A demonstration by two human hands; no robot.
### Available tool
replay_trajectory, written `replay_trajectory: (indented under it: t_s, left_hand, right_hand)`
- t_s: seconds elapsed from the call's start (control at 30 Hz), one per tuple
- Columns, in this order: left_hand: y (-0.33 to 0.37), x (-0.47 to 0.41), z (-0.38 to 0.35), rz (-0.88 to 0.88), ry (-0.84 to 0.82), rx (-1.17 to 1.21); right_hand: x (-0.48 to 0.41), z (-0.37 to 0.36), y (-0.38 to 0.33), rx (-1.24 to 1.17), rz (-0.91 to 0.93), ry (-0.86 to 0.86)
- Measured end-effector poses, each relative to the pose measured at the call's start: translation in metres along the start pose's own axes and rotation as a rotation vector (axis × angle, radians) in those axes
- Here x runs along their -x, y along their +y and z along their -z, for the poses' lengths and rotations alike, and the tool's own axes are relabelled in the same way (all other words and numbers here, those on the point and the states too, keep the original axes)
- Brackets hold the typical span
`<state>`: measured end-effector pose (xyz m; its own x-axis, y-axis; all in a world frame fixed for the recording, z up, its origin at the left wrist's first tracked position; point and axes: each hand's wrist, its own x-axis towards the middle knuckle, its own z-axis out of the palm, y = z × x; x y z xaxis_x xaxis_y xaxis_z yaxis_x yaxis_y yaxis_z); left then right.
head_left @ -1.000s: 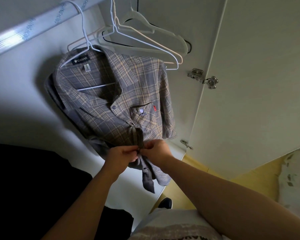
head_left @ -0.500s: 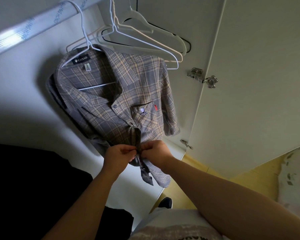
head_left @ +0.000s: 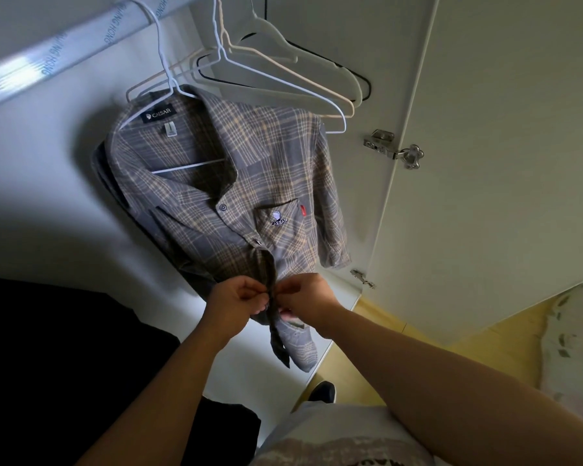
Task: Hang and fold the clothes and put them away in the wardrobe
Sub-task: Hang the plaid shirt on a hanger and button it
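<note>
At the far left the hanging rail point(head_left: 64, 45) runs bare up to the white wire hanger point(head_left: 162, 62), so any sideways room lies that way; below it sits a dark mass point(head_left: 48, 364) too dim to identify. The plaid shirt point(head_left: 249, 169) hangs on that hanger inside the wardrobe, its upper buttons done and its hem loose beneath the hands. The left hand point(head_left: 236, 302) pinches the left edge of the front placket with curled fingers, and the right hand point(head_left: 308, 297), touching it, pinches the matching right edge; the button between them is hidden, so I cannot tell whether it is through its hole. The likely trouble is a downward tug: the thin hanger could tip, letting a shoulder slide off or the hook lift from the rail, and a swinging shirt could catch the empty hangers point(head_left: 283, 72) bunched just to its right. Room tightens on that side, since the shirt's sleeve hangs near the side panel, with the upper hinge point(head_left: 394, 149) above and the lower hinge point(head_left: 362, 279) near the right hand. The open door point(head_left: 502, 163) bounds the right, with yellow floor point(head_left: 384, 331) below.
</note>
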<state>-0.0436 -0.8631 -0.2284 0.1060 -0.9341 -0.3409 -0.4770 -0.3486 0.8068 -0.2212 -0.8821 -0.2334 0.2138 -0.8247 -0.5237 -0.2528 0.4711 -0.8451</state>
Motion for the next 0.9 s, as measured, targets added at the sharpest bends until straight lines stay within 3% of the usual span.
replay_trajectory:
  t_s: [0.17, 0.37, 0.77, 0.9]
  left_hand:
    - [-0.002, -0.002, 0.001, -0.019, 0.003, -0.06]
    - [-0.001, -0.003, -0.003, -0.03, 0.008, -0.071]
    - [0.005, -0.004, -0.013, 0.155, 0.017, 0.236]
    - [0.001, -0.004, -0.017, 0.076, 0.012, 0.002]
  right_hand:
    - [0.003, -0.002, -0.003, -0.027, -0.017, -0.028]
    - [-0.001, -0.007, -0.001, 0.217, 0.037, 0.03]
    - [-0.005, -0.013, -0.001, 0.458, 0.181, 0.148]
    - [-0.006, -0.012, 0.001, 0.46, 0.178, 0.132]
